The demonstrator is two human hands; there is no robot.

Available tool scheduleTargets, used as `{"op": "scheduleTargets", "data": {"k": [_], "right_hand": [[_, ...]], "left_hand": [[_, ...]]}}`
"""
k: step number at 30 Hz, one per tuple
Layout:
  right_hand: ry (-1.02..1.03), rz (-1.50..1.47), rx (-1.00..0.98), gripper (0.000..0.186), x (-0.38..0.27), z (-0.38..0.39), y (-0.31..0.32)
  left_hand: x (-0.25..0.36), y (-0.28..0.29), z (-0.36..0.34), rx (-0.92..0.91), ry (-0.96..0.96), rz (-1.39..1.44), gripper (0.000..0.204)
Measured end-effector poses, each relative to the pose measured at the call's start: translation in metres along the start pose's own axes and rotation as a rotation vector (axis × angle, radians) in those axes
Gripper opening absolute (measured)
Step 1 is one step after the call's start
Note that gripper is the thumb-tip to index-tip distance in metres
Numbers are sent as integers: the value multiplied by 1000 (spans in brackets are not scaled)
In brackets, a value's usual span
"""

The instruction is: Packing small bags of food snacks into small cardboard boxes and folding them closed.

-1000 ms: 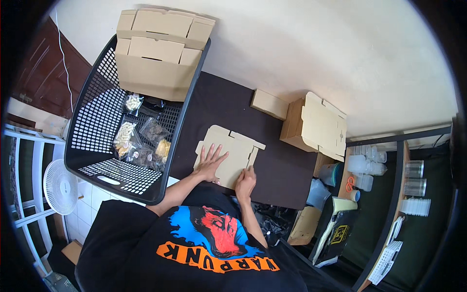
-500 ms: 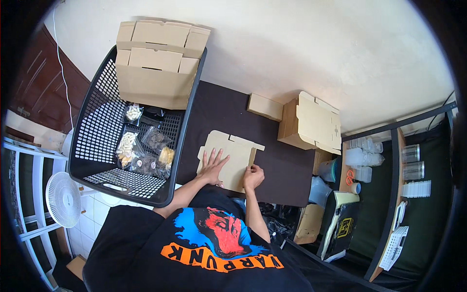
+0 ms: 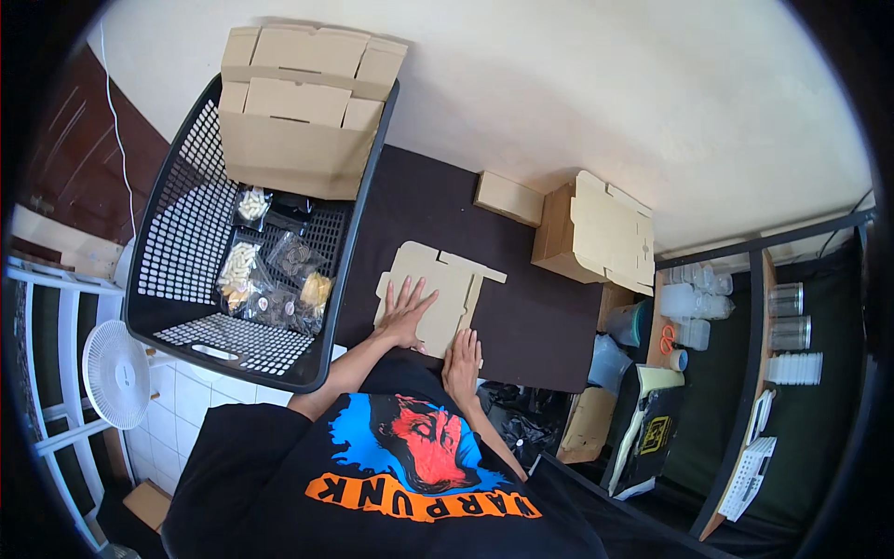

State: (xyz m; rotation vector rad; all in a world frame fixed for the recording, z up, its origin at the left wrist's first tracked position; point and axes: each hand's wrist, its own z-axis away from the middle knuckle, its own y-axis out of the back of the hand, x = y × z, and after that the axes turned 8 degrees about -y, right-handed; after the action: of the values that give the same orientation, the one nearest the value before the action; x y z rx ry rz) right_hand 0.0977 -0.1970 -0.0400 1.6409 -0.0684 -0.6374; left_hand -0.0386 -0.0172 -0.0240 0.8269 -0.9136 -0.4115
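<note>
On the dark tabletop before me lies a flat, part-folded cardboard box blank [image 3: 434,270], with tabs on its far edge and a narrow strip jutting to the right. My left hand [image 3: 406,317] presses on it, palm down and fingers spread. At the near right side of the blank, my right hand [image 3: 461,366] rests with fingers straight and side by side, along the creased edge. Nothing shows in its grasp. The narrow side flap [image 3: 474,303] beyond its fingertips lies along the fold. Both palms hide part of the near edge.
A black plastic basket [image 3: 346,279] on the left holds upright cardboard boxes [image 3: 298,149] and clear packets [image 3: 244,265]. Toward the wall stand a small closed box [image 3: 508,198] and larger stacked boxes [image 3: 610,228]. Shelving [image 3: 759,335] with tubs and scissors [image 3: 667,339] is at right.
My right hand has gone from a curled grip on the blank's right edge to straight fingers nearer me and slightly left. The side flap now lies flatter. My left hand has stayed put.
</note>
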Motion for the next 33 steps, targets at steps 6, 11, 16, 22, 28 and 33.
{"op": "scheduleTargets", "data": {"k": [6, 11, 16, 22, 28, 33], "right_hand": [[14, 117, -157, 58, 4, 4, 10], [19, 81, -132, 57, 10, -75, 10], [36, -86, -196, 57, 21, -154, -7], [46, -108, -103, 57, 19, -107, -16], [40, -164, -193, 56, 6, 4, -4], [-12, -65, -206, 56, 5, 12, -2]], "left_hand": [[-3, -3, 2, 20, -12, -33, 152], [0, 1, 2, -1, -9, -13, 151], [4, 9, -1, -5, 5, 6, 149], [-1, 4, -2, 13, -20, 34, 149], [1, 5, -1, 5, 16, 34, 146], [6, 8, -3, 4, 3, 17, 146]]}}
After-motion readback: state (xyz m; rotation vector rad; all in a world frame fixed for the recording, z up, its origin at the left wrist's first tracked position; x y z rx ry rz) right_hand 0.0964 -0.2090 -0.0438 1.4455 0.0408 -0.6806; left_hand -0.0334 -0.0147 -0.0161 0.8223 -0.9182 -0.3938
